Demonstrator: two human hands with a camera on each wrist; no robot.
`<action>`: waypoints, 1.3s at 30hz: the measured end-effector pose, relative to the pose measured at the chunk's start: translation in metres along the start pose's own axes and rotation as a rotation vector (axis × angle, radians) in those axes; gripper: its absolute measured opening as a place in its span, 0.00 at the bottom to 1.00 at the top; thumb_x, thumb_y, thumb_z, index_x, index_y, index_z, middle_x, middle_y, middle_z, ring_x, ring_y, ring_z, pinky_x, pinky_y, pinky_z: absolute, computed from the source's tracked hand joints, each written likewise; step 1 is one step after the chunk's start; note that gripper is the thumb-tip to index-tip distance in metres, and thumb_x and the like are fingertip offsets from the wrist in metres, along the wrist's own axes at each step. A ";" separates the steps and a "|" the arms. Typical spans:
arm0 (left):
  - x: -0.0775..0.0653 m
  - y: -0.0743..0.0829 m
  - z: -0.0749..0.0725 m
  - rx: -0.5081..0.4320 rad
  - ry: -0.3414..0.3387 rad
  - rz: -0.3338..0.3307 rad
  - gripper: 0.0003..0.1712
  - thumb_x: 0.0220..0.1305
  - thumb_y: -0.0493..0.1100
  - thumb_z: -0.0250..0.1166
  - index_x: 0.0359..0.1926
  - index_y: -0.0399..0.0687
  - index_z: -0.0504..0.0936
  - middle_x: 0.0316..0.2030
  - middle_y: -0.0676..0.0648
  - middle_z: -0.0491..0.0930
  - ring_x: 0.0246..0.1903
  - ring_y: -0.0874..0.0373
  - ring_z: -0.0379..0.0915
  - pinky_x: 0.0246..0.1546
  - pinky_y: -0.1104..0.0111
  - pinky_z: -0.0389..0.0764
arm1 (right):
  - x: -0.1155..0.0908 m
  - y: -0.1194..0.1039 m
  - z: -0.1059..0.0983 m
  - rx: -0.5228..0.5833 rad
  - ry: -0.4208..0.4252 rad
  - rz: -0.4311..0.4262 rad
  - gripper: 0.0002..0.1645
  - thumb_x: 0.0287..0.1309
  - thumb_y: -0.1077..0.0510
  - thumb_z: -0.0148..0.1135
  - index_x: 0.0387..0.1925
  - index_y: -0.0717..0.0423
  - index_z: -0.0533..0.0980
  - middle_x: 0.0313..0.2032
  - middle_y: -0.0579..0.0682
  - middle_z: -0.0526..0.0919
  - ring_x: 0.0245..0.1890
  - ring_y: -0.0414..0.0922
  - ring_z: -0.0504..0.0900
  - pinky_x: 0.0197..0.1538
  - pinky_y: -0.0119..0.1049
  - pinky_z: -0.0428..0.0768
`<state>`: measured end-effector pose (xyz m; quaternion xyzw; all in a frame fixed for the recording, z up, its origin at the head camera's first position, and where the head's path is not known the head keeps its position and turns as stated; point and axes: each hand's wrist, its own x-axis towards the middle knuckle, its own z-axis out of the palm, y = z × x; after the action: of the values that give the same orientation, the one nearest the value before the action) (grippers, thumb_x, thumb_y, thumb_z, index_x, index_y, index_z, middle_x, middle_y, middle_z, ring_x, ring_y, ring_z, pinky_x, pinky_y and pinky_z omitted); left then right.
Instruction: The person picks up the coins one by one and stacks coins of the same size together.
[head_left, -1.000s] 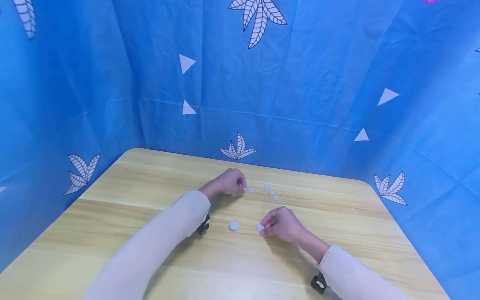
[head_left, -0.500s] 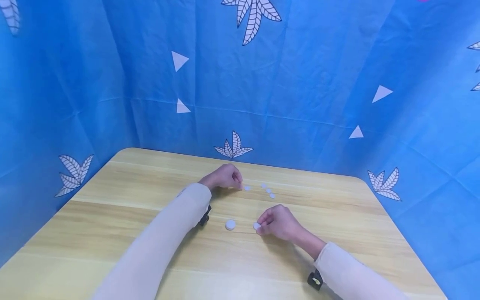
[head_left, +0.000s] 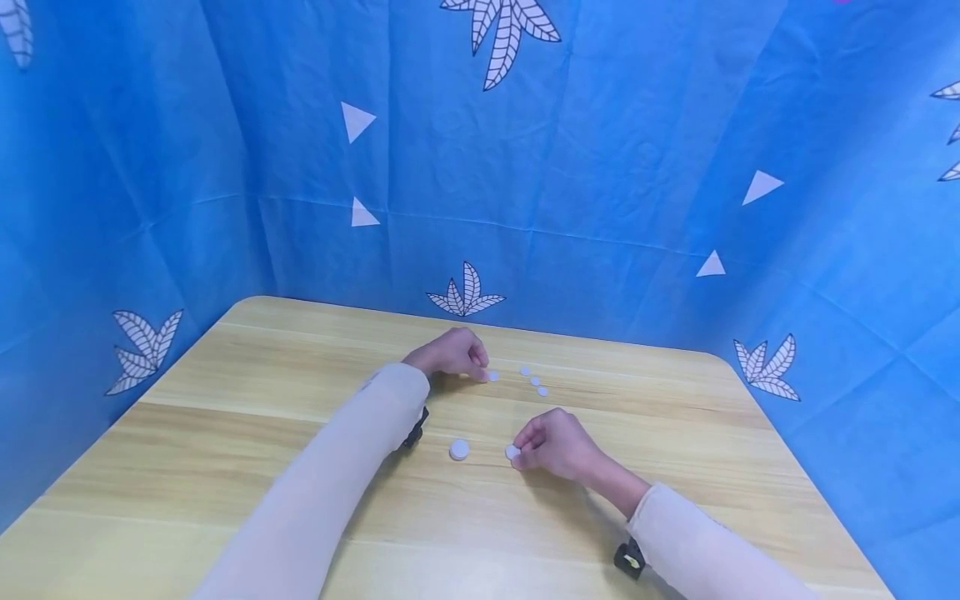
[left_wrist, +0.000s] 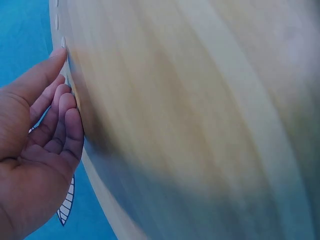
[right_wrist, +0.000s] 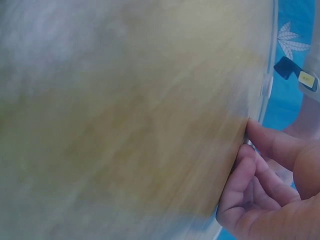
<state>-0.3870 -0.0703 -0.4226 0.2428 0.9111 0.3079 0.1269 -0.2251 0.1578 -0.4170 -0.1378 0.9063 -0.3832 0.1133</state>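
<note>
My left hand (head_left: 456,353) is at the far part of the table, its thumb tip right at the edge of a small flat white disc (head_left: 492,376). In the left wrist view the thumb (left_wrist: 42,75) reaches to that disc while the other fingers curl loosely against the wood. Closer to me, my right hand (head_left: 558,444) pinches another white disc (head_left: 513,452) at its edge between thumb and fingers, low on the tabletop. The right wrist view hides most of this disc behind the fingertips. A thicker white round piece (head_left: 459,449) lies to its left.
Several small white discs (head_left: 535,381) form a short slanted row right of my left hand. The wooden table (head_left: 225,450) has rounded far corners. A blue curtain (head_left: 600,150) printed with leaves and triangles surrounds it at the back and sides.
The left hand has shifted slightly right, so its thumb tip now meets the disc's edge. The right hand keeps its pinch in place. The head view has shifted a little.
</note>
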 end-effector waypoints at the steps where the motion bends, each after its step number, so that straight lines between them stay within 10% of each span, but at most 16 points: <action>1: 0.000 0.001 0.000 0.005 -0.001 -0.001 0.15 0.58 0.44 0.78 0.44 0.44 0.87 0.37 0.51 0.85 0.38 0.59 0.78 0.45 0.69 0.80 | 0.000 0.000 0.000 0.000 -0.001 -0.002 0.11 0.46 0.63 0.82 0.31 0.58 0.85 0.25 0.45 0.86 0.27 0.39 0.82 0.35 0.36 0.80; 39: 0.002 0.012 0.004 -0.006 -0.055 -0.060 0.10 0.58 0.42 0.76 0.38 0.49 0.85 0.37 0.50 0.81 0.38 0.55 0.74 0.42 0.65 0.76 | -0.001 0.000 -0.001 0.005 -0.013 -0.009 0.11 0.47 0.63 0.81 0.32 0.59 0.85 0.25 0.45 0.86 0.27 0.39 0.83 0.36 0.36 0.82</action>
<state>-0.3824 -0.0586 -0.4182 0.2235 0.9132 0.2997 0.1619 -0.2245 0.1583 -0.4164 -0.1441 0.9040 -0.3851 0.1176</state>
